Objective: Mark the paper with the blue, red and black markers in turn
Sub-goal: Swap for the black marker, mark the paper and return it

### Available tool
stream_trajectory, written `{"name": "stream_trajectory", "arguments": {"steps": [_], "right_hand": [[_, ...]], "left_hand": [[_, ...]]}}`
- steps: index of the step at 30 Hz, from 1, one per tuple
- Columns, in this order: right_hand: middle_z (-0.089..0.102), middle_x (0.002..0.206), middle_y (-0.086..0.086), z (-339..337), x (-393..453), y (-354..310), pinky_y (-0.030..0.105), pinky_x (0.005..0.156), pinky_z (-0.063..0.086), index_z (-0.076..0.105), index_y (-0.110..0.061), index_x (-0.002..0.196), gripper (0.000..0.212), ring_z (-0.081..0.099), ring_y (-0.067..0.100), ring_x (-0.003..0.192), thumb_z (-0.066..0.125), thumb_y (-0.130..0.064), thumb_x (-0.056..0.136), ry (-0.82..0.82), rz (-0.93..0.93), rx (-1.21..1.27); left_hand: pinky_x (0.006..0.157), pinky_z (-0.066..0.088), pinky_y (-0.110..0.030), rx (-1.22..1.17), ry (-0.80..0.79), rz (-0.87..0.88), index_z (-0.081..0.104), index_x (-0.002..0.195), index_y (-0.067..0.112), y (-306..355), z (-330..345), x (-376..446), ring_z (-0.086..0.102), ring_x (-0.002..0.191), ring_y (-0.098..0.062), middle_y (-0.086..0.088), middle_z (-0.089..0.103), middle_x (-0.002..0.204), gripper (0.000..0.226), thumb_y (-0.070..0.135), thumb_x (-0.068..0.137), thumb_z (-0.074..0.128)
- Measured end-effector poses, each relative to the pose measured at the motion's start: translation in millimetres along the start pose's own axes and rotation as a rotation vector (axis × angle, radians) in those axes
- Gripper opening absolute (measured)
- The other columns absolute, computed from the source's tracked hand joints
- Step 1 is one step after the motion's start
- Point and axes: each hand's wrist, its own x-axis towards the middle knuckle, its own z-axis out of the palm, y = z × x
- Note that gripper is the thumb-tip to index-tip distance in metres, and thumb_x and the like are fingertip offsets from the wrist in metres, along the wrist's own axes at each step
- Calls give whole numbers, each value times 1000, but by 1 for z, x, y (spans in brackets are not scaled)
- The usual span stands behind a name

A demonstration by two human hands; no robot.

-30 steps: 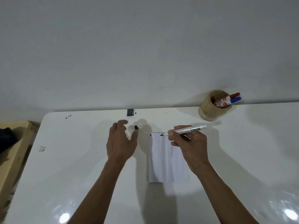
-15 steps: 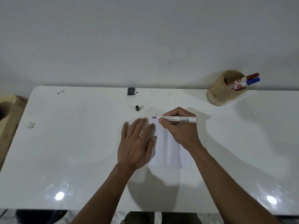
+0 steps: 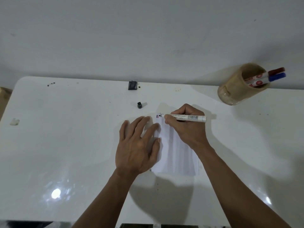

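A white sheet of paper (image 3: 176, 155) lies on the white table (image 3: 74, 137). My left hand (image 3: 138, 147) lies flat on the paper's left edge, fingers spread. My right hand (image 3: 185, 129) grips an uncapped white-barrelled marker (image 3: 189, 117), tip at the paper's top left corner beside small blue and red marks (image 3: 158, 116). Its black cap (image 3: 139, 105) stands on the table just beyond the paper. The red marker (image 3: 276, 71) and the blue marker (image 3: 277, 77) stick out of a tan cup (image 3: 236, 91) at the back right.
A small black clip-like object (image 3: 132, 85) sits at the table's far edge against the wall. A scrap of tape (image 3: 14, 121) lies near the left edge. Part of a wooden piece shows beyond the left edge (image 3: 3, 96).
My left hand let go of the black cap and came down flat on the paper. My right hand brought the marker tip down to the paper's top left corner. The camera tilted downward.
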Motion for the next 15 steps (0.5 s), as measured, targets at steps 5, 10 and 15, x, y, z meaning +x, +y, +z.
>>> {"name": "stream_trajectory", "arguments": {"steps": [5,10,15], "right_hand": [[78,75,8,1,1,2,46,64,61,65,-8,69,23,76,32,72,86,-12,78,7,-10,-27],[78,75,9,2,2,2,46,62,61,65,-6,70,23,76,30,71,86,-12,79,7,-20,-55],[78,75,8,1,3,3,49,63,62,66,-6,70,23,76,30,71,86,-13,79,-4,-32,-85]], "left_hand": [[115,30,-54,1,-9,-4,59,131,26,-1,1,0,46,137,-25,-5,55,144,44,45,92,50],[115,29,-54,-3,-10,-8,59,131,27,-1,1,0,46,137,-24,-5,55,144,44,45,92,49],[115,30,-54,2,-1,-5,59,131,27,-1,1,0,46,137,-24,-6,55,144,45,46,93,48]]}}
